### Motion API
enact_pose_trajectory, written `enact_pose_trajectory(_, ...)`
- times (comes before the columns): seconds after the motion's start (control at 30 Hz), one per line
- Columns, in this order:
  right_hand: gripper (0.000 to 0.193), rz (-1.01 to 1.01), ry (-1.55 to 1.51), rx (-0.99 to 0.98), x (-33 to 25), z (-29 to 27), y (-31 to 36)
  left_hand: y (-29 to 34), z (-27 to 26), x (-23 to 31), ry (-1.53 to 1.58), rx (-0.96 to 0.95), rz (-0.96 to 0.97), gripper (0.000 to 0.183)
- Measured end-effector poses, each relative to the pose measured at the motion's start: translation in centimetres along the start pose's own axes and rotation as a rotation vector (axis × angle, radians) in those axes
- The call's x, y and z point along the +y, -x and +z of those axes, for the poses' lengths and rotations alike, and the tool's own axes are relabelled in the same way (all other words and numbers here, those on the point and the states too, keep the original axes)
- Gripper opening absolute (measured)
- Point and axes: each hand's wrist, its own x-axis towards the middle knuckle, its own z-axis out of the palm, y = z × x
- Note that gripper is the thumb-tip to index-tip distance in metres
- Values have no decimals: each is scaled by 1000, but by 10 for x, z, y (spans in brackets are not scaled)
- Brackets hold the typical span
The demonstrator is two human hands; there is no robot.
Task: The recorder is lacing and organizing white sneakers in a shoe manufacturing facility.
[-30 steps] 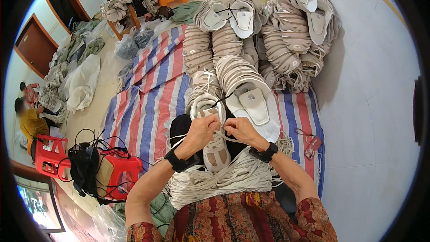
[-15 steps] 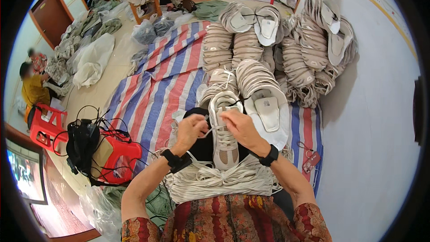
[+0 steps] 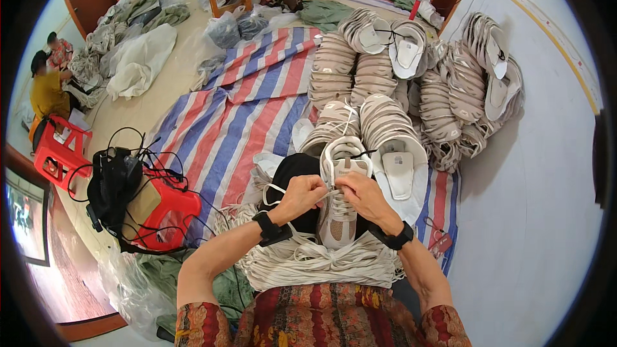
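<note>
A beige and white shoe upper (image 3: 337, 226), its toe toward me, rests in front of my body with laces running through its front. My left hand (image 3: 303, 196) is closed at the left edge of the lacing, fingers pinched on a whitish shoelace (image 3: 275, 187) that loops out to the left. Just right of it, my right hand (image 3: 365, 198) is closed over the upper's throat, thumb and finger pinched near the lace; its exact hold is partly hidden. A thick bundle of off-white laces (image 3: 315, 268) lies across my lap below the toe. Both wrists wear black bands.
Stacked shoe uppers (image 3: 392, 125) stand just beyond, with more stacks (image 3: 450, 83) toward the wall. Striped sheeting (image 3: 225, 135) covers the floor. At left, a red stool (image 3: 170, 212) carries a black bag (image 3: 116, 183) and cables. Two people (image 3: 51, 90) sit farther left.
My hands have come closer together over the lacing, the left one moving right toward the shoe. The whole view has shifted slightly, so the scene sits farther right and lower.
</note>
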Motion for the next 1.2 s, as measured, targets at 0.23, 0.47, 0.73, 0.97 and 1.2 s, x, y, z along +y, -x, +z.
enact_pose_trajectory(0.23, 19, -54, 42, 3, -1, 1, -1, -3, 7, 4, -506, 206, 467, 11)
enact_pose_trajectory(0.47, 8, -72, 230, 110, -4, 19, -4, -3, 4, 7, -31, 48, 96, 10)
enact_pose_trajectory(0.73, 6, 33, 485, 679, 41, -111, 12, 8, -15, -2, -314, -123, 254, 14)
enact_pose_trajectory(0.97, 29, 147, 771, 554, 69, -132, 28, 14, -32, -3, -491, -417, 345, 20)
enact_pose_trajectory(1.2, 13, -392, 516, 114, 22, -9, 10, 23, -33, 12, -532, -325, 352, 11)
